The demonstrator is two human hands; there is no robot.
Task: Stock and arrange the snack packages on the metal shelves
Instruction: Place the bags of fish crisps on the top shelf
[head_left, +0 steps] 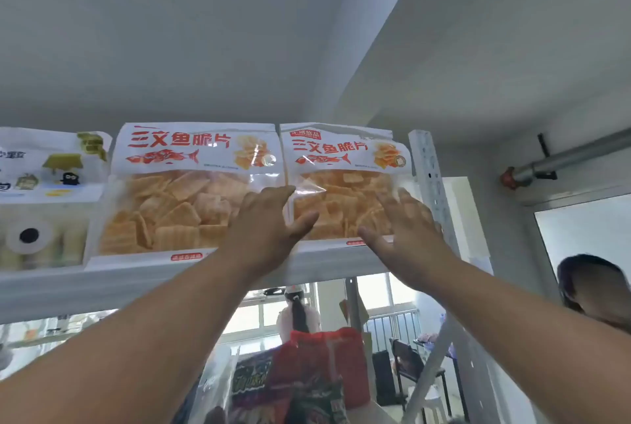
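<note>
A: What's the grip doing up there?

B: Wide on both sides, holding nothing. My left hand (pixel 269 215) lies flat, fingers straight, across the seam between the two salmon crisp bags. My right hand (pixel 406 222) is spread over the right salmon crisp bag (pixel 345 181), though it's blurred, so I can't tell how firmly it presses.

A: Why flat palms?

B: I reckon I'm squaring that bag upright against the left salmon crisp bag (pixel 191 184), label forward. Both stand side by side on the top metal shelf (pixel 102 283), right one tucked just beside the perforated upright post (pixel 430 167).

A: Anything else?

B: A pale cartoon-print bag (pixel 51 191) further left, and more snack packages (pixel 307 379) below.
</note>
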